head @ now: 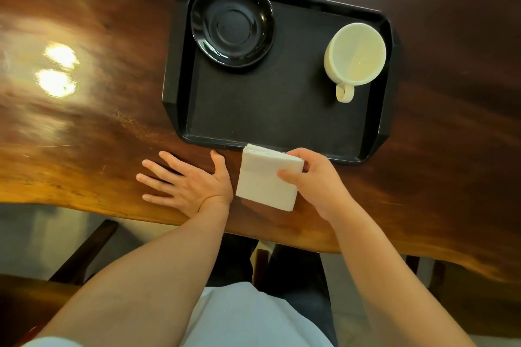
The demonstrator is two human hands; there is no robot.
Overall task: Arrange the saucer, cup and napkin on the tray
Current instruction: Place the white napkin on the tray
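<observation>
Black tray [282, 110] on the dark wood counter [84, 121], dead ahead of me. Black saucer [233, 23] in the tray's 10 o'clock corner, rim overlapping the tray's edge. White cup [355, 54] upright at the tray's 2 o'clock, empty, handle toward 6. My right hand [313, 177] pinches the folded white napkin [267, 177] by its right edge, thumb on top; napkin is at the tray's 6 o'clock edge, far corner over the rim. My left hand [189, 180] lies open, fingers spread, flat on the counter at the napkin's 9 o'clock.
</observation>
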